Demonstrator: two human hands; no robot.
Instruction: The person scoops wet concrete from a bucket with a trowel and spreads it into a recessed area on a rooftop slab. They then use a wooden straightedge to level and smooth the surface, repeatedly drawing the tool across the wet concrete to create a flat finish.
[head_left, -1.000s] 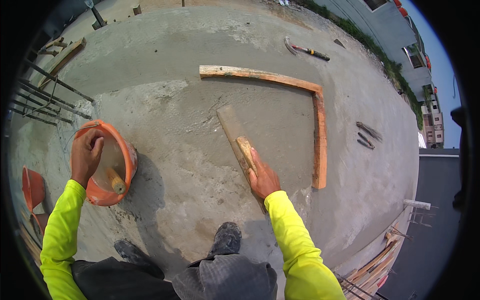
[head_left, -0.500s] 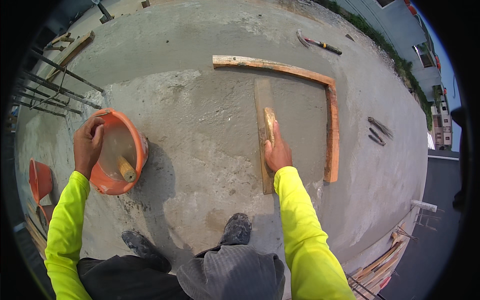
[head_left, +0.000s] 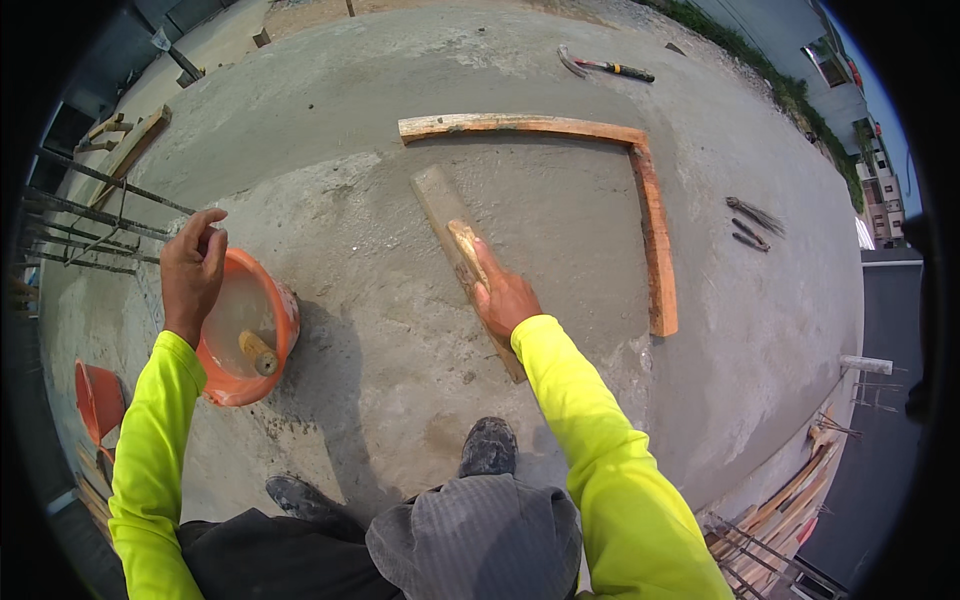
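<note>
My right hand [head_left: 508, 302] is closed around the wooden handle of a long wooden float [head_left: 437, 205], which lies slanted on the wet cement [head_left: 560, 220]. On the left, my left hand [head_left: 193, 275] hangs over the near-left rim of an orange bucket [head_left: 290, 320]; its fingers are loosely bent, the thumb stands apart, and nothing shows in it. Greyish, cloudy contents fill the bucket, and a round wooden handle [head_left: 259, 354] pokes out of them. Two orange-brown wooden strips, a far strip [head_left: 520, 123] and a right strip [head_left: 655, 240], meet in a corner around the wet patch.
A claw hammer [head_left: 615, 70] lies beyond the strips. Pliers [head_left: 750, 235] and a bundle of wire [head_left: 755, 214] rest at the right. Rebar [head_left: 100, 225] sticks out at the left, above a smaller orange bucket [head_left: 98, 400]. Timber pieces [head_left: 785, 510] lie at lower right.
The float has swung from nearly upright in the picture to a slant, its far end shifting left with my right hand. My left hand has come away from the bucket's wire handle and rim.
</note>
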